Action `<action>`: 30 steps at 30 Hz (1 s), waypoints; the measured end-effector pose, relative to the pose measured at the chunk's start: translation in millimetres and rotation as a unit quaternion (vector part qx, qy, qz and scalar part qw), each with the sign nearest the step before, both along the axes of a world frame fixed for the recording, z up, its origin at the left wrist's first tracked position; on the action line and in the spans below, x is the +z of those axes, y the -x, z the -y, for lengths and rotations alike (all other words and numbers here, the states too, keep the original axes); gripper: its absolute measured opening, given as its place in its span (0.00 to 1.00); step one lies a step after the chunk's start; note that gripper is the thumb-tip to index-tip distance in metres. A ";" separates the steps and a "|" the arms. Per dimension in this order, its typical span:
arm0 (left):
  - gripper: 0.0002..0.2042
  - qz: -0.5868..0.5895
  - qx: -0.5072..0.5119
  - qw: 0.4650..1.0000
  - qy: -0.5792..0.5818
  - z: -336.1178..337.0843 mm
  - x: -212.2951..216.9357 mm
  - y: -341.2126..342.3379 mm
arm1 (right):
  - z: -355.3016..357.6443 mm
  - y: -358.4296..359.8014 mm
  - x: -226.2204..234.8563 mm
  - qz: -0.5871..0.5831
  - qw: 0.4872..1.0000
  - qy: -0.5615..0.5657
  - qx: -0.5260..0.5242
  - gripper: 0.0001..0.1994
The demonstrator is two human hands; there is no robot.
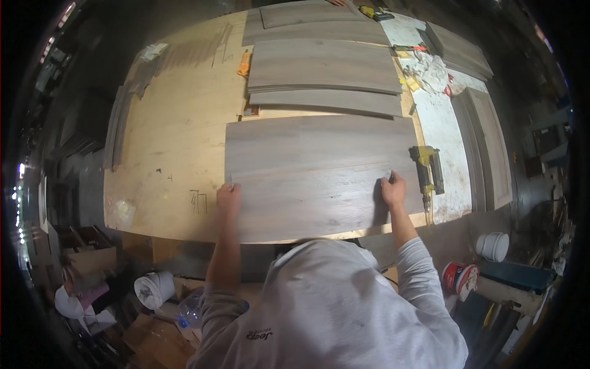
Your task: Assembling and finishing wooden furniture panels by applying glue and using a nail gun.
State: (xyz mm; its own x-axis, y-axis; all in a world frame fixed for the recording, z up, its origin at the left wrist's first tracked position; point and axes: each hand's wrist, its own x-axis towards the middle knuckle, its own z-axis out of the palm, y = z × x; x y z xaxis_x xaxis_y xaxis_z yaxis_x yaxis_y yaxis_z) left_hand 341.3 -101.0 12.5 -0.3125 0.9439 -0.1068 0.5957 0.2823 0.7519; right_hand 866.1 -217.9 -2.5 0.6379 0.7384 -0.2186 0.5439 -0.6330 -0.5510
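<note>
A wide grey wood-grain panel (319,147) lies flat on the plywood workbench (178,141), with a second grey board (307,206) set along its near edge. My left hand (228,198) grips the left end of that near board, fingers curled on its edge. At the board's right end, close to the seam between the two pieces, my right hand (393,189) presses down with closed fingers. Whether it holds a small tool is unclear.
A yellow and black nail gun (428,168) lies just right of my right hand. More grey boards (322,67) are stacked at the far side. Rags and small tools (427,67) sit on the white bench at right. Buckets (493,246) and boxes stand on the floor.
</note>
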 end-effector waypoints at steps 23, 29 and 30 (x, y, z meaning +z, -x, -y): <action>0.13 0.260 0.075 0.954 -0.129 15.9 141.6 3.5 | 3.2 11.2 149.8 -0.139 0.903 -0.383 -0.133 0.11; 0.10 -0.016 -0.045 0.988 -0.147 10.8 108.5 53.4 | 0.7 -3.8 143.9 -0.109 0.891 -0.415 -0.150 0.08; 0.11 0.135 0.045 0.983 -0.120 11.3 124.1 38.9 | -3.0 4.8 147.6 -0.117 0.887 -0.418 -0.158 0.10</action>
State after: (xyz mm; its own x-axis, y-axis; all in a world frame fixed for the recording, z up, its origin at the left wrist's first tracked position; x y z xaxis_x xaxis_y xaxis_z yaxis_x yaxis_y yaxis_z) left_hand 302.4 -112.3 136.6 -0.3875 0.9215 0.0243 0.3467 0.1212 0.9301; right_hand 861.4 -215.0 145.0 0.8514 0.4970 0.1677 0.2214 -0.0508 -0.9739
